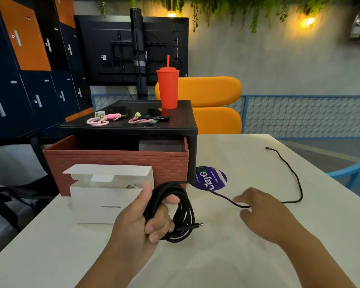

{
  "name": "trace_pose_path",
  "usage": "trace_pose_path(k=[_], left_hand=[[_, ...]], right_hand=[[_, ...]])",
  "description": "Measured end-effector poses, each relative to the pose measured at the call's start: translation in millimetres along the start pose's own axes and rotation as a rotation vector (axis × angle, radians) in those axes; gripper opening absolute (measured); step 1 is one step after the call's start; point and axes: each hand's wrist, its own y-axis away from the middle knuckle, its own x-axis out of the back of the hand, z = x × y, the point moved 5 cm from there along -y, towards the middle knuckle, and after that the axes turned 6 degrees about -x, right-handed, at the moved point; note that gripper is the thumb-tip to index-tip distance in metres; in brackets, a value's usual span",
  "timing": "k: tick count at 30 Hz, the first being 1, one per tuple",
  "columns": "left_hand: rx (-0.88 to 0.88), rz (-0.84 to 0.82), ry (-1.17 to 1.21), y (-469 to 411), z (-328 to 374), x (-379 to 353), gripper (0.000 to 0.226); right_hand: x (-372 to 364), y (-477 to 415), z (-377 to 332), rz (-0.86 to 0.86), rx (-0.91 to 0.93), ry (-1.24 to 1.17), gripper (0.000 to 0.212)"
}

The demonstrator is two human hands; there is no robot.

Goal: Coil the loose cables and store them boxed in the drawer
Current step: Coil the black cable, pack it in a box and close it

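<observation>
Step in hand: coiling, judged part done; several loops are gathered and a long tail lies uncoiled.
Left hands' state: the left hand (146,217) is curled through the black cable coil (183,213), thumb up, fingers gripping the loops; a plug (197,225) juts out just right of its knuckles.
Right hands' state: the right hand (264,213) hovers low over the counter (216,256), fingers loosely extended over the cable; whether it pinches the strand cannot be told.
Loose tail: the tail (295,179) runs from the coil under the right fingertips, then bends beyond and right of that hand to a far plug (267,148).
Next move, judged: draw the tail in and lay further loops of matching size onto the left hand, avoiding twist.
Storage: the open white box (104,200) stands just left of and beyond the left hand; the open brick-patterned drawer (116,163) lies behind it.
Legible writing: the purple sticker (211,178) between and beyond both hands reads "ClayGo", "Clean as you go".
Illegible writing: the box front's mark is too small to read.
</observation>
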Motion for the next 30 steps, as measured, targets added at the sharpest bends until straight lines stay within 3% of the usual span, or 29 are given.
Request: trace_pose_path(k=[3,6,9,13,16,20,22,24,26,29,30], left_hand=[[0.011,-0.023,-0.06,2.0,-1.8,-5.2,0.052],[0.023,-0.026,-0.086,3.7,-3.1,-9.2,0.05],[0.025,-0.005,-0.03,4.8,-3.3,-10.4,0.05],[0.021,-0.001,0.115,2.6,-4.9,-7.4,0.05],[-0.018,-0.1,0.241,0.8,-5.4,-6.4,0.042],[-0.015,-0.326,0.579,-6.3,0.6,-1.3,0.048],[-0.065,-0.103,0.431,0.4,4.9,16.5,0.051],[-0.182,-0.091,0.296,1.5,13.8,19.0,0.049],[-0.229,-0.218,0.234,-1.5,11.9,2.5,0.049],[-0.206,-0.111,0.195,-0.1,3.8,1.6,0.061],[-0.228,-0.06,0.127,-0.4,3.7,0.4,0.055]], right_hand=[[-0.1,16.2,-48.3,0.127,0.311,-0.08,0.062],[-4.0,31.3,-82.3,0.234,0.457,-0.329,0.048],[-9.5,34.2,-91.7,0.247,0.487,-0.51,0.029],[-22.2,29.4,-83.1,0.144,0.416,-0.607,0.024],[-26.2,31.2,-85.8,0.1,0.403,-0.646,0.026],[-34.8,36.6,-93.9,-0.051,0.421,-0.506,0.027],[-39.3,39.3,-96.6,-0.131,0.416,-0.409,0.017],[-39.3,40.9,-97.6,-0.151,0.427,-0.358,0.02],[-35.6,44.9,-100.0,-0.219,0.429,-0.276,0.022],[-34.5,53.5,-102.2,-0.324,0.453,-0.08,0.031],[-35.1,57.1,-104.3,-0.346,0.46,-0.031,0.032]])
